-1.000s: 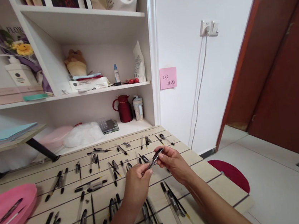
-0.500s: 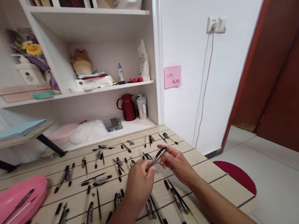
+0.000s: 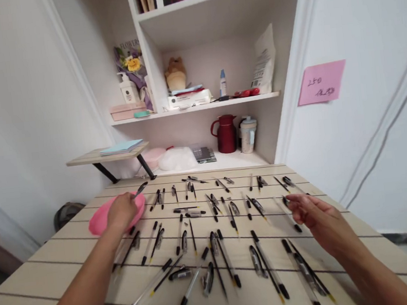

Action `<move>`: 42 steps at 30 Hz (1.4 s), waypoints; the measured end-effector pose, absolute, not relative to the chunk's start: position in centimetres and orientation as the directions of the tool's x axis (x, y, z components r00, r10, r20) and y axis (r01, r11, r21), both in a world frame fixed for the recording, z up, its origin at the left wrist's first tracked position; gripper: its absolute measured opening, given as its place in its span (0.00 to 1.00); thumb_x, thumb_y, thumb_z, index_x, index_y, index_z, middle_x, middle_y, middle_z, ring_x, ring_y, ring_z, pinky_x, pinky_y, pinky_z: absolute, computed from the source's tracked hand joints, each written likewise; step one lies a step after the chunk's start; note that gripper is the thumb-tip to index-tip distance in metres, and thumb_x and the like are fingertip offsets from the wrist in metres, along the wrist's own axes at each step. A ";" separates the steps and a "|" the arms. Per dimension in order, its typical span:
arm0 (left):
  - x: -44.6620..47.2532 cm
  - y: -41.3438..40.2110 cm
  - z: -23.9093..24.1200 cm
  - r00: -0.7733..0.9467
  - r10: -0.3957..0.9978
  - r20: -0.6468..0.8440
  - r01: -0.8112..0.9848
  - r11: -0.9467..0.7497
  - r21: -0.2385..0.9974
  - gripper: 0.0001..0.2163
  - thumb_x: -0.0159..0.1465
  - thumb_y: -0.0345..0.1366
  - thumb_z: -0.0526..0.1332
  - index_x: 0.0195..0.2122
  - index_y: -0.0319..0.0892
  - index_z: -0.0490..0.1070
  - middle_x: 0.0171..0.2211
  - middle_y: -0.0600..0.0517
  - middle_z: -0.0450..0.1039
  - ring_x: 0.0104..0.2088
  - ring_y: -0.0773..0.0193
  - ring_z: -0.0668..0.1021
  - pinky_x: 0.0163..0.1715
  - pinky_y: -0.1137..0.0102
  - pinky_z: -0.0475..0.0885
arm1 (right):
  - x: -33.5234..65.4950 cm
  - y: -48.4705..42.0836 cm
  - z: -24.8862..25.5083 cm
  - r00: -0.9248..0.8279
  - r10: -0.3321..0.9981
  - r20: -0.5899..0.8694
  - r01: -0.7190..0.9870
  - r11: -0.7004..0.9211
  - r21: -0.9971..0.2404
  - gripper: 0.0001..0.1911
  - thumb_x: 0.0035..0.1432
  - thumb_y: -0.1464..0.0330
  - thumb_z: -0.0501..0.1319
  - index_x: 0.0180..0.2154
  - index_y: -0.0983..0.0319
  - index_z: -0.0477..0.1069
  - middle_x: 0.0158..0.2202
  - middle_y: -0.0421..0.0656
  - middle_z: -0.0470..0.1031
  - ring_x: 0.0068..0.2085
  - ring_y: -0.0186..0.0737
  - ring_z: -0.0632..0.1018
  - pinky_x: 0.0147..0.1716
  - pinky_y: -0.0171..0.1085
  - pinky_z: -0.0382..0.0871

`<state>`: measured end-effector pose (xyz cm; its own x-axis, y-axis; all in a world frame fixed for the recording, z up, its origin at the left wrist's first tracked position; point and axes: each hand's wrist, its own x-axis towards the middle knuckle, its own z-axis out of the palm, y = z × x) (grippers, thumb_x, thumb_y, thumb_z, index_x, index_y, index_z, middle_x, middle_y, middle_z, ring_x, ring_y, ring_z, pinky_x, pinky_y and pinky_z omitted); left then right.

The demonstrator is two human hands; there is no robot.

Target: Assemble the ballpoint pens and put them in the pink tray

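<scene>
Gripping a slim pen (image 3: 140,189) with a dark, clipped cap end, the left hand (image 3: 122,211) is closed narrowly about it, above the bowl (image 3: 99,219); the pen slants up and away past the bowl's far rim. The bowl is smooth, glossy pink and oval, its middle covered by the hand and wrist, so its contents cannot be made out. The left fingertips are hidden behind the back of the hand.

The right hand (image 3: 315,215) is bent over the table's right side, fingers curled and drawn near the thumb. A dark piece (image 3: 285,201) appears at its fingertips; whether it is held or lies beyond them cannot be told. Just beside it rests a clear barrel (image 3: 289,216), blurred along its length.

Pen parts lie in loose clusters across the table (image 3: 55,267), a pale, wood-grained surface ruled with dark parallel lines: straight transparent barrels with black ends, thin black refills (image 3: 193,237) with yellowish tips, and short, rounded caps (image 3: 180,273) with clips. Some parts overlap; those beneath the left forearm are partly covered, and a dark object at the lower edge is cut off. Behind stand a glossy red jug (image 3: 226,135) and crumpled, translucent plastic (image 3: 178,159).
</scene>
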<state>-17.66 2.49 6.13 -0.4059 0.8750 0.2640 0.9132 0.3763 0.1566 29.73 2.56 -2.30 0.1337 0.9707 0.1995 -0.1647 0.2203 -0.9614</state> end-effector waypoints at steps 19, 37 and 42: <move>-16.4 4.9 4.9 -0.049 0.942 0.332 0.998 0.035 0.049 0.15 0.58 0.38 0.47 0.44 0.45 0.65 0.42 0.55 0.71 0.46 0.57 0.69 0.45 0.66 0.63 | 33.1 -2.8 -1.4 0.070 0.994 0.081 0.607 0.022 -0.794 0.14 0.49 0.59 0.55 0.21 0.62 0.66 0.18 0.37 0.67 0.19 0.33 0.67 0.19 0.32 0.57; 9.5 -2.9 2.8 0.555 0.829 0.064 0.736 -0.526 0.426 0.11 0.58 0.35 0.51 0.36 0.44 0.71 0.34 0.49 0.74 0.37 0.59 0.73 0.36 0.68 0.64 | 28.8 -7.4 -1.1 0.119 0.989 0.084 0.884 -0.067 -0.462 0.07 0.51 0.67 0.55 0.23 0.60 0.66 0.22 0.41 0.73 0.25 0.36 0.70 0.23 0.33 0.49; 13.8 -2.4 1.6 0.537 0.844 0.015 0.761 -0.492 0.423 0.12 0.55 0.36 0.54 0.40 0.42 0.68 0.36 0.46 0.74 0.37 0.57 0.74 0.34 0.69 0.65 | 30.1 -7.1 -1.1 0.156 0.982 0.107 0.867 -0.085 -0.490 0.05 0.50 0.69 0.54 0.25 0.60 0.67 0.23 0.41 0.73 0.26 0.36 0.71 0.23 0.32 0.50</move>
